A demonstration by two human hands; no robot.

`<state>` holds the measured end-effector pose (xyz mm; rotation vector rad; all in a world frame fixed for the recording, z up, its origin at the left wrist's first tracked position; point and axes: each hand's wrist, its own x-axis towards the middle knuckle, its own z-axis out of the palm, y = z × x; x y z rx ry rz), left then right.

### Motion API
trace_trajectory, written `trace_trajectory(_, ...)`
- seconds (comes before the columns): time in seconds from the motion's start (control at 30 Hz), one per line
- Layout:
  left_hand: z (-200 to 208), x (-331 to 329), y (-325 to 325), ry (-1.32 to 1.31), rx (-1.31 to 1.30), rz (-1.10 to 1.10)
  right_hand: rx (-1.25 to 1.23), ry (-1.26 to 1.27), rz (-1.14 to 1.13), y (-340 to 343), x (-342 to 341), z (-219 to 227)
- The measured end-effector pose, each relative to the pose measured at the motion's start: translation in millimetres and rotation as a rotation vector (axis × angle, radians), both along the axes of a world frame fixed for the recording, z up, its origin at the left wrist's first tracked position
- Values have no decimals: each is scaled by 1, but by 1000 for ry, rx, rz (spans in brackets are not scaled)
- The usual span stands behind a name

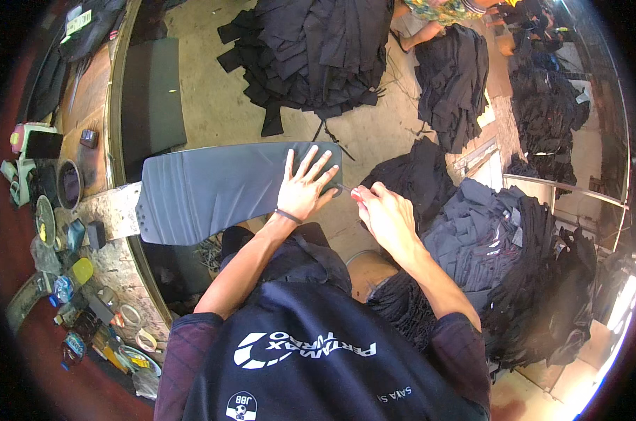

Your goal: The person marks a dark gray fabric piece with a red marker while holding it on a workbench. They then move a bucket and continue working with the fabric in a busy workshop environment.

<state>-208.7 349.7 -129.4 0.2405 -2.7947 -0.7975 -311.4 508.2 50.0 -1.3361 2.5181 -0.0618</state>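
A long, curved, dark grey panel (216,184) with creases toward its left end lies across in front of me. My left hand (302,188) rests flat on the panel's right part with its fingers spread. Just off the panel's right edge, my right hand (388,216) is closed around a small red-handled tool (356,193). A thin shaft points from it toward the panel's edge by my left fingers. Whether the tip touches the panel, I cannot tell.
A large pile of black fabric pieces (318,52) lies ahead, and another heap (500,259) is at my right. Bottles, tape rolls and small things crowd the wooden bench (93,144) on the left. Another person's leg (423,35) shows at the far right.
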Motion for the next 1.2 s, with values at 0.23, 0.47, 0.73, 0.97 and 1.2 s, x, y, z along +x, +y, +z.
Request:
trace_trajectory(0.23, 1, -6, 3, -34, 37, -1, 146, 200, 282, -32, -16, -3)
trace_trajectory(0.47, -5, -12, 5, -114, 64, 34, 209, 99, 226, -34, -22, -12)
trace_trajectory(0.73, -18, -13, 7, -106, 27, 42, 175, 8, 232, -28, -20, -40)
trace_trajectory(0.97, -20, -12, 5, -97, -6, 28, 467, -640, -489, -42, -46, -32)
trace_trajectory(1.2, -10, -11, 6, -79, -25, 29, 118, -34, 173, -25, -20, -25)
